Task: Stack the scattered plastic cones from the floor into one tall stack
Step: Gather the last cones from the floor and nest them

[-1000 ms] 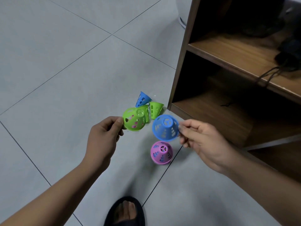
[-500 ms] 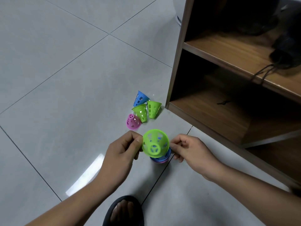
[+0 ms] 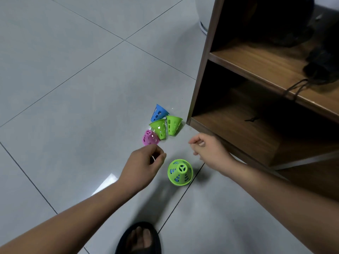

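A short stack with a green cone point(image 3: 180, 172) on top stands upright on the floor tiles; blue shows through its holes. My left hand point(image 3: 145, 162) hovers just left of it, fingers loosely curled, holding nothing. My right hand point(image 3: 207, 149) is above and to the right of the stack, also loosely curled and empty. Further off lie loose cones in a cluster: a blue cone point(image 3: 158, 113), two green cones point(image 3: 159, 128) point(image 3: 173, 124) and a pink cone point(image 3: 150, 138), all on their sides.
A wooden shelf unit point(image 3: 201, 70) stands at the right, its corner close to the loose cones, with dark items and a cord on its shelves. My foot in a dark slipper point(image 3: 139, 239) is at the bottom edge. Grey floor tiles stretch to the left.
The green cone went onto the blue one over the pink cone on the floor. Both hands have let go and drawn away from the stack.
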Demonstrator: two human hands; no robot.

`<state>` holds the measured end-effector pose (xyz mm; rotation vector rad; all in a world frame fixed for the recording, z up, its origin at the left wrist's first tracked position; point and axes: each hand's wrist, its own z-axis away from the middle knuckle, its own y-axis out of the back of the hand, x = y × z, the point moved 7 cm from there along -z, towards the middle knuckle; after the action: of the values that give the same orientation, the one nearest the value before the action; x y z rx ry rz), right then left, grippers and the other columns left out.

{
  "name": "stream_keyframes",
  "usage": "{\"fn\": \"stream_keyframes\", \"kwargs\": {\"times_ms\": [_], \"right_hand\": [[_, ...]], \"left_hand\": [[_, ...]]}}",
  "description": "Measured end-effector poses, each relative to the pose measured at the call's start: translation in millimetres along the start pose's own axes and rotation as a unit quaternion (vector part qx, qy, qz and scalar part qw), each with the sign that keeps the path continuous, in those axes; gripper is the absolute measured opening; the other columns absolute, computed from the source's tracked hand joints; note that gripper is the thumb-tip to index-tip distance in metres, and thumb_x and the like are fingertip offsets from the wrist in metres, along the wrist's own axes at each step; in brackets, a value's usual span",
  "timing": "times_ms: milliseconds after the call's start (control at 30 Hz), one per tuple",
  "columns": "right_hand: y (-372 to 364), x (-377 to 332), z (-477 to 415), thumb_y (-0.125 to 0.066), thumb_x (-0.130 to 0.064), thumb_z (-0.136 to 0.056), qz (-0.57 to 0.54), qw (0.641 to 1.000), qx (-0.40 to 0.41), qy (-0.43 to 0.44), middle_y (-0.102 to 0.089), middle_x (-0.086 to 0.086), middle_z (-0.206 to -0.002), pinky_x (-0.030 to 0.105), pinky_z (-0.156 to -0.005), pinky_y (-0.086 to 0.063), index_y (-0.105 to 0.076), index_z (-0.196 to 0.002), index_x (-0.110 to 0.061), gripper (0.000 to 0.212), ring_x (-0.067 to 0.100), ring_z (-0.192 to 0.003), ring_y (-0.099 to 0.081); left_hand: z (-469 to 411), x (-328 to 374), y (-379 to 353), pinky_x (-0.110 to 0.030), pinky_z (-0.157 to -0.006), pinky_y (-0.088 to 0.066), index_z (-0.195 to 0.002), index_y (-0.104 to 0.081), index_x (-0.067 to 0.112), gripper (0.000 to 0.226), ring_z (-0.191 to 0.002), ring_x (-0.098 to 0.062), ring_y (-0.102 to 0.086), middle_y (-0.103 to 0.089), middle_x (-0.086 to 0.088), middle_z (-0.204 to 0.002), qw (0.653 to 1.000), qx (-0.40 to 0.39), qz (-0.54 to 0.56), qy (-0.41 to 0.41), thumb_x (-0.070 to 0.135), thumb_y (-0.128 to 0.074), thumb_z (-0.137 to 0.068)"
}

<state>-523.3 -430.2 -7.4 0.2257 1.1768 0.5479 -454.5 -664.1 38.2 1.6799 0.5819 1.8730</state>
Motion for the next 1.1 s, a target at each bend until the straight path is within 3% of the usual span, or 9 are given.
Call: {"fn": "stream_keyframes", "kwargs": {"times_ms": [100, 200, 367, 500, 633, 767, 900, 1100], "right_hand": [[-5, -18, -31, -0.066, -0.008, -0.095, 0.071, 0.996, 0.015, 0.057, -0.062, -0.010, -0.097, 0.024, -0.074, -0.040, -0.073, -0.109, -0.017, 0.018, 0.008, -0.077, -0.058], [-13, -33, -57, -0.065, -0.006, -0.093, 0.126, 0.987, 0.023, 0.096, -0.060, -0.001, -0.116, 0.024, -0.081, -0.038, -0.072, -0.115, -0.015, 0.025, 0.017, -0.101, -0.060], [-29, -41, -85, -0.062, -0.007, -0.095, 0.178, 0.981, 0.002, 0.082, -0.056, 0.006, -0.139, 0.018, -0.089, -0.035, -0.066, -0.132, -0.010, 0.037, 0.023, -0.119, -0.059], [-38, -40, -98, -0.062, -0.008, -0.095, 0.211, 0.975, -0.031, 0.070, -0.042, 0.003, -0.161, 0.011, -0.101, -0.026, -0.062, -0.137, -0.012, 0.042, 0.020, -0.146, -0.044], [-39, -29, -98, -0.065, -0.006, -0.092, 0.221, 0.972, -0.034, 0.067, -0.054, 0.003, -0.144, 0.016, -0.092, -0.033, -0.068, -0.123, -0.014, 0.032, 0.023, -0.131, -0.055], [-39, -22, -90, -0.069, -0.008, -0.092, 0.229, 0.971, -0.022, 0.071, -0.065, 0.005, -0.126, 0.023, -0.087, -0.038, -0.073, -0.114, -0.015, 0.024, 0.025, -0.115, -0.061], [-40, -19, -83, -0.073, -0.013, -0.093, 0.203, 0.976, -0.007, 0.074, -0.069, 0.000, -0.117, 0.028, -0.092, -0.046, -0.076, -0.104, -0.019, 0.013, 0.022, -0.106, -0.064], [-31, -14, -68, -0.075, -0.015, -0.090, 0.166, 0.983, 0.030, 0.071, -0.073, -0.004, -0.097, 0.025, -0.076, -0.044, -0.078, -0.090, -0.018, 0.004, 0.016, -0.090, -0.065]], "left_hand": [[-20, -9, 4, -0.020, -0.067, -0.045, -0.092, -0.066, 0.033, 0.009, -0.078, -0.008, -0.063, -0.066, 0.020, -0.084, 0.999, 0.011, -0.037, -0.020, 0.029, -0.068, -0.099], [-40, -20, 7, -0.026, -0.073, -0.049, -0.099, -0.067, 0.030, 0.002, -0.084, -0.005, -0.062, -0.064, 0.015, -0.092, 0.997, 0.025, -0.063, -0.048, 0.029, -0.068, -0.098], [-57, -43, 11, -0.036, -0.088, -0.051, -0.120, -0.068, 0.024, 0.025, -0.106, -0.020, -0.057, -0.062, 0.004, -0.116, 0.992, 0.053, -0.102, -0.049, 0.027, -0.070, -0.095], [-55, -57, 8, -0.040, -0.096, -0.052, -0.134, -0.064, 0.026, 0.038, -0.114, -0.024, -0.058, -0.062, 0.004, -0.131, 0.990, 0.019, -0.123, -0.069, 0.029, -0.069, -0.097], [-52, -63, 7, -0.038, -0.094, -0.053, -0.135, -0.064, 0.026, 0.043, -0.113, -0.023, -0.058, -0.059, 0.005, -0.133, 0.986, 0.021, -0.139, -0.090, 0.023, -0.074, -0.093], [-56, -76, 8, -0.036, -0.089, -0.054, -0.140, -0.062, 0.024, 0.050, -0.114, -0.023, -0.058, -0.054, 0.003, -0.127, 0.989, 0.025, -0.138, -0.044, 0.020, -0.076, -0.092], [-59, -78, 11, -0.034, -0.077, -0.050, -0.126, -0.071, 0.022, 0.031, -0.098, -0.022, -0.058, -0.051, 0.002, -0.117, 0.990, 0.044, -0.132, -0.036, 0.023, -0.075, -0.095], [-57, -92, 12, -0.031, -0.076, -0.050, -0.122, -0.072, 0.026, 0.030, -0.092, -0.019, -0.062, -0.052, 0.002, -0.127, 0.990, 0.051, -0.130, -0.018, 0.016, -0.076, -0.094]]}}
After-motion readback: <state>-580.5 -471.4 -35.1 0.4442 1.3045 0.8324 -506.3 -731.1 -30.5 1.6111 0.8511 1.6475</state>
